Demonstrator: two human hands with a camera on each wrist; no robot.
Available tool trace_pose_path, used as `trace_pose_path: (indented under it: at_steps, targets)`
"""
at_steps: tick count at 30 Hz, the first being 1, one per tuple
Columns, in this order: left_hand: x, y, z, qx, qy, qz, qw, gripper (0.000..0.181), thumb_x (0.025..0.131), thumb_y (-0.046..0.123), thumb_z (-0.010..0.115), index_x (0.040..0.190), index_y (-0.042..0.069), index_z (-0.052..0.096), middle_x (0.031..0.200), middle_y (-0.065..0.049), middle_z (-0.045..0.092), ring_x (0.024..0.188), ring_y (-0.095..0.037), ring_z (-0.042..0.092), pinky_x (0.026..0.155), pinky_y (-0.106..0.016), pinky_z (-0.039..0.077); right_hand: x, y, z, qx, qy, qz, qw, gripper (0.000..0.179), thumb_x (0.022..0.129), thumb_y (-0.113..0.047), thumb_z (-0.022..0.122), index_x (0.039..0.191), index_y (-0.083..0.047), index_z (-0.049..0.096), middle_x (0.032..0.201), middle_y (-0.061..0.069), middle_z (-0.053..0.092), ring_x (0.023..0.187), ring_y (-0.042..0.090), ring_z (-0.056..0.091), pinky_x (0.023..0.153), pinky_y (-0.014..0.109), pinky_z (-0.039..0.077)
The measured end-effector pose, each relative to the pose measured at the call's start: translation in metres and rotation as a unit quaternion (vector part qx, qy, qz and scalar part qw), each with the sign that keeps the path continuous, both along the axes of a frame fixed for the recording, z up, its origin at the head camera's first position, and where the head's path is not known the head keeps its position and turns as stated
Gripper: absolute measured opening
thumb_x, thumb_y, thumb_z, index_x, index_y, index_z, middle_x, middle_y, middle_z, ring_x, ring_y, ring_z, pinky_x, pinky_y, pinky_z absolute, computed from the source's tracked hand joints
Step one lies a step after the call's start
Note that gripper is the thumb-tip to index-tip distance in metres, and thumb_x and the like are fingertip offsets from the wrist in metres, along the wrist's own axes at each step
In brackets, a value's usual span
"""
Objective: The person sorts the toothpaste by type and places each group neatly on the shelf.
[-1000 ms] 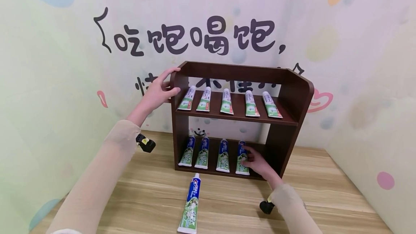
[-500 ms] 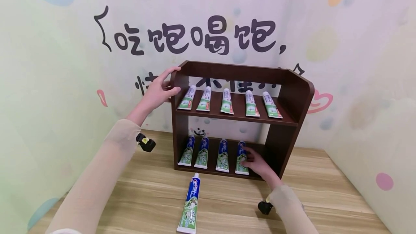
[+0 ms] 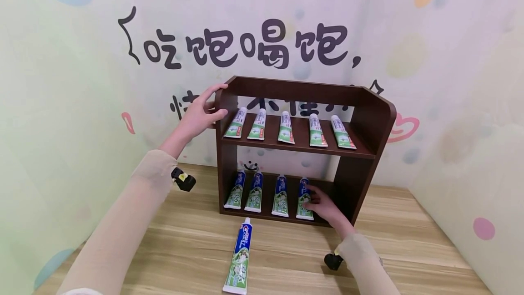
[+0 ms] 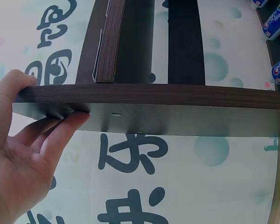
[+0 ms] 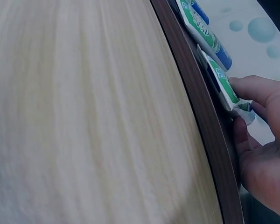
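A dark brown two-tier shelf point(image 3: 294, 150) stands on the table. My left hand point(image 3: 198, 117) grips its left side panel point(image 4: 177, 116), thumb on one face and fingers on the other. On the lower tier, at the right end of a row of blue and green toothpaste tubes, lies a tube of toothpaste point(image 3: 303, 211). My right hand point(image 3: 325, 204) holds that tube by its edges, as the right wrist view shows with the hand point(image 5: 266, 135) around the tube point(image 5: 221, 79). Part of the tube is hidden behind the fingers.
Several white and green toothpaste tubes point(image 3: 285, 129) lie along the upper tier. Another blue and green tube point(image 3: 239, 258) lies on the wooden table point(image 3: 184, 249) in front of the shelf. A patterned wall point(image 3: 262, 3) with lettering rises behind.
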State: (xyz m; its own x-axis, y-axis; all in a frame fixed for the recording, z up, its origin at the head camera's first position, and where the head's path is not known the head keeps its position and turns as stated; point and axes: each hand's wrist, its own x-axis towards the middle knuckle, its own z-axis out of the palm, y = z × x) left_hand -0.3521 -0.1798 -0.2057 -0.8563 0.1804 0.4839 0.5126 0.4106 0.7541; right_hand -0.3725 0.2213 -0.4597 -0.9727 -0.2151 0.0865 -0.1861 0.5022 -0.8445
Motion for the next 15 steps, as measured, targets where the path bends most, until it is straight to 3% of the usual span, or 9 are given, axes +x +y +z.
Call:
trace_pose_path:
  at_steps: [15]
  targets:
    - [-0.0016,-0.0008,-0.0006,0.002,-0.001,-0.001,1.0,0.059,0.095,0.021,0.063,0.143,0.045,0.04,0.142,-0.018,0.054,0.117,-0.031,0.063,0.08,-0.047,0.06,-0.003,0.0,-0.0038,0.012,-0.003,-0.007,0.9999,0.069,0.09,-0.014,0.069,0.152,-0.013,0.038,0.14,0.026,0.048,0.127,0.039,0.048,0.098,0.052,0.047]
